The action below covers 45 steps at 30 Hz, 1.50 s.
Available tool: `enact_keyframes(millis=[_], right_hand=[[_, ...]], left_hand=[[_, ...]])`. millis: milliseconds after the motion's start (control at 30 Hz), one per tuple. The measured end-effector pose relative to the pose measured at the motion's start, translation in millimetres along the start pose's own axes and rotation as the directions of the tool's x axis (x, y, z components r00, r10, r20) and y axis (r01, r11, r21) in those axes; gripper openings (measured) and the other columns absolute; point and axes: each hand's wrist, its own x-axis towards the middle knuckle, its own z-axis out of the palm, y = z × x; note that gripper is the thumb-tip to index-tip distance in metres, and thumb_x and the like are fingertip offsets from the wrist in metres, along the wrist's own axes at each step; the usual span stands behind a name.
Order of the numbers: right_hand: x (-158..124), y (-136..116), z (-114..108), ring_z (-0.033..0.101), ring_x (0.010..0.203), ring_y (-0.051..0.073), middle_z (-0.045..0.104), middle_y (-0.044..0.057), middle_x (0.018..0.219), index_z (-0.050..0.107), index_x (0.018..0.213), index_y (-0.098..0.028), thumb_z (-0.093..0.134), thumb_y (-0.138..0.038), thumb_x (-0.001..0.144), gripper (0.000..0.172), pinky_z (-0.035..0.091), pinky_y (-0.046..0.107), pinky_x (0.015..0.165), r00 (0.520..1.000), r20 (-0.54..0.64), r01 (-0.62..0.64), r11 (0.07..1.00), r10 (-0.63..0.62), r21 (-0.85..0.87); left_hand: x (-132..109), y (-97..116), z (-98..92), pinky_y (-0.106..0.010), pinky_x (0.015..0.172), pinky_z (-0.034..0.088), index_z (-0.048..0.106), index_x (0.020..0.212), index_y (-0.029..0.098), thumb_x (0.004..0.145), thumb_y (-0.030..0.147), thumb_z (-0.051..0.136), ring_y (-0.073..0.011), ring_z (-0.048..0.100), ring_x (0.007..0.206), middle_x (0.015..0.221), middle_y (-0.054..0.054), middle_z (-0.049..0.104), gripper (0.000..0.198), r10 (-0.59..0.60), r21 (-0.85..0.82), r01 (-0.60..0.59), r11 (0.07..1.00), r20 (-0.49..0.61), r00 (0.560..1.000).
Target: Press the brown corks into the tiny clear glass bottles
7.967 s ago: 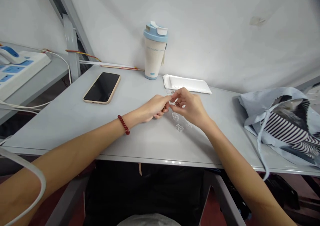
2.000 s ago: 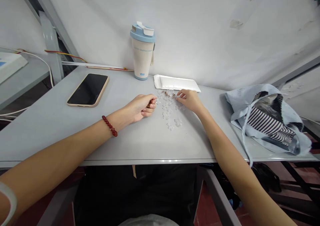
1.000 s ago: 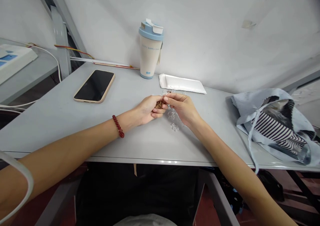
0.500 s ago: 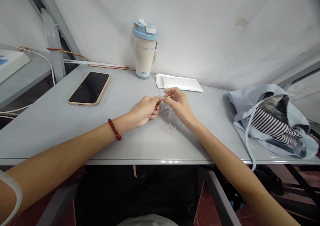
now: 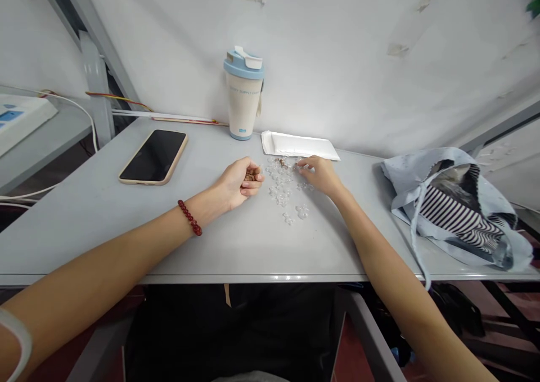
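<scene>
Small brown pieces (image 5: 250,175), head view: a handful cupped in the left hand (image 5: 238,184), fingers curled round them, top side exposed. Right hand (image 5: 319,174) palm down, fingers bunched narrow at the right edge of a scatter of clear plastic bits (image 5: 279,191); can't tell if it's gripping one, fingertips too small to read. One more brown bit lies at the back of that scatter. Scatter sits on the grey desk (image 5: 253,252) between the hands, right hand hiding part of it. White packet (image 5: 304,144) lies flat just behind, boxing in the back side. Blue-lidded tumbler (image 5: 242,109) upright behind the left hand, near the wall (image 5: 320,61). Phone (image 5: 154,156) face up, screen dark, left of tumbler, well apart from the clear bits. Pale blue tote bag (image 5: 405,171) slumped at right, striped cloth (image 5: 462,213) inside, strap hanging over the desk's front edge. Red bead bracelet (image 5: 189,218) on left wrist. White cord loop (image 5: 19,334), bottom left, crosses in front of the left forearm.
</scene>
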Motion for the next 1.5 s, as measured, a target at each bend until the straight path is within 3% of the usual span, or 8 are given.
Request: enact_keyframes(millis=[233,467,633,767,933,1233,1433,1500], right_hand=[[-1,-4,7,0.058,0.074,0.019,0.066,0.013,0.098,0.069,0.101,-0.013,0.052,-0.005,0.077,0.030,0.044,0.032,0.070,1.000,0.010,0.000,0.999,0.001,-0.041],[-5,-7,-6,0.049,0.057,0.015,0.058,0.002,0.058,0.059,0.056,-0.018,0.062,-0.010,0.063,0.011,0.035,0.030,0.056,0.990,0.063,-0.133,0.981,0.125,0.140],[-10,-34,-9,0.057,0.060,0.014,0.063,0.000,0.062,0.068,0.066,-0.017,0.068,-0.019,0.064,0.003,0.047,0.033,0.066,0.982,0.054,-0.161,0.658,0.179,0.736],[-19,-66,2,0.063,0.071,0.016,0.067,0.000,0.069,0.068,0.071,-0.018,0.073,-0.021,0.065,0.008,0.050,0.034,0.076,0.991,0.051,-0.103,0.440,0.128,0.892],[-28,-83,10,0.061,0.072,0.014,0.066,0.000,0.071,0.067,0.070,-0.019,0.077,-0.023,0.065,0.013,0.049,0.035,0.081,0.986,0.060,-0.117,0.401,0.153,0.908],[-29,-80,2,0.059,0.068,0.013,0.060,-0.004,0.070,0.060,0.068,-0.020,0.081,-0.019,0.058,0.023,0.048,0.035,0.077,0.985,0.090,-0.145,0.422,0.148,0.895],[-23,-62,-9,0.064,0.074,0.015,0.063,-0.003,0.069,0.056,0.066,-0.021,0.076,-0.018,0.062,0.021,0.049,0.036,0.081,0.989,0.094,-0.131,0.407,0.111,0.904],[-19,-48,-15,0.064,0.072,0.016,0.064,-0.002,0.067,0.057,0.066,-0.021,0.074,-0.017,0.062,0.019,0.050,0.036,0.079,0.989,0.062,-0.121,0.481,0.138,0.868]], left_hand=[[-4,1,1.6,-0.014,0.027,0.019,0.053,0.061,0.012,0.081,0.018,0.047,-0.0015,0.025,0.031,0.054,-0.002,0.047,0.022,-0.107,0.024,0.105,0.994,0.105,0.989],[-2,-2,1.1,-0.013,0.027,0.020,0.054,0.063,0.012,0.084,0.020,0.048,-0.0016,0.025,0.032,0.055,0.000,0.045,0.023,-0.119,0.082,0.111,0.990,0.101,0.988],[-6,-4,6.3,-0.013,0.029,0.021,0.059,0.072,0.010,0.091,0.025,0.047,-0.0015,0.025,0.034,0.058,0.000,0.047,0.027,-0.118,0.124,0.104,0.987,0.110,0.987],[-9,-9,9.5,-0.013,0.031,0.023,0.063,0.082,0.009,0.096,0.036,0.046,-0.0014,0.027,0.036,0.063,-0.001,0.048,0.036,-0.133,0.145,0.104,0.984,0.200,0.971],[-9,-12,8.4,-0.012,0.032,0.021,0.058,0.073,0.012,0.096,0.029,0.050,-0.0007,0.027,0.037,0.062,0.001,0.045,0.029,-0.046,0.101,0.020,0.995,0.261,0.964],[-14,-12,13.4,-0.014,0.033,0.014,0.047,0.055,0.014,0.095,0.023,0.054,0.0002,0.021,0.034,0.047,0.005,0.034,0.041,0.100,0.326,-0.111,0.939,0.051,0.994],[-16,-6,12.8,-0.014,0.033,0.017,0.057,0.061,0.011,0.092,0.021,0.054,-0.0006,0.024,0.035,0.051,0.002,0.042,0.033,0.119,0.232,-0.156,0.960,0.167,0.979],[-14,-3,10.6,-0.014,0.032,0.018,0.056,0.058,0.012,0.088,0.018,0.052,-0.0013,0.024,0.035,0.051,0.001,0.042,0.031,0.088,0.181,-0.121,0.976,0.178,0.980]])
